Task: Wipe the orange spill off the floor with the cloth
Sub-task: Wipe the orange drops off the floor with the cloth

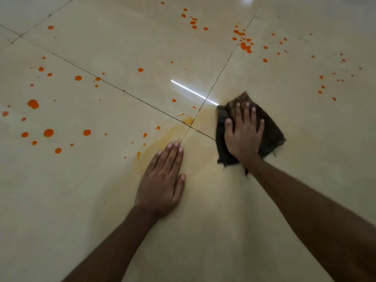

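A dark brown cloth (270,131) lies flat on the glossy cream tile floor (122,47), right of where four tiles meet. My right hand (243,135) presses on it with straight, spread fingers. My left hand (162,180) rests flat on the floor just left of the cloth, fingers straight, at the edge of a pale orange smear (160,139). Orange drops (48,132) are scattered across the left tiles, with more orange drops at the far middle (193,22) and at the far right (245,46).
Dark grout lines (126,92) cross the floor and meet near the smear. A bright light reflection (191,91) streaks the tile just beyond the cloth. Small orange specks (325,86) dot the right tile.
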